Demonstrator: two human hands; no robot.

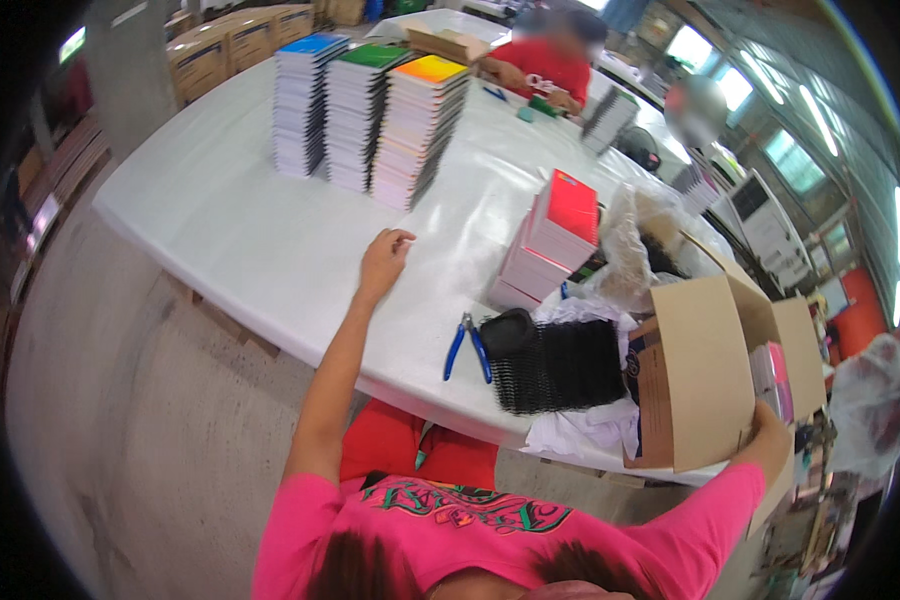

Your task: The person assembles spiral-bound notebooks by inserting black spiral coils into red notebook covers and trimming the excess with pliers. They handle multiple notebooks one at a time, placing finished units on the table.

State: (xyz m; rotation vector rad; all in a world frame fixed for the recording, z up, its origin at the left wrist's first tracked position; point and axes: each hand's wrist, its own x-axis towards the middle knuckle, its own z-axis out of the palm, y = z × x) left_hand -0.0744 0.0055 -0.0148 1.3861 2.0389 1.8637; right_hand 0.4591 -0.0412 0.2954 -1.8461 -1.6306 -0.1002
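My left hand hovers over or rests on the white tabletop with its fingers loosely bent and a little apart, holding nothing. It is nearest to three tall stacks of spiral-bound notebooks, topped by a blue cover, a green cover and a yellow cover. My right hand reaches into an open cardboard box at the table's right edge. The box flap hides its fingers. Beside it in the box are pink-covered notebooks.
Red-covered books are stacked right of centre. Blue-handled pliers lie beside black spiral binding coils. Crumpled clear plastic sits behind the box. Across the white table, a person in red works near another notebook stack.
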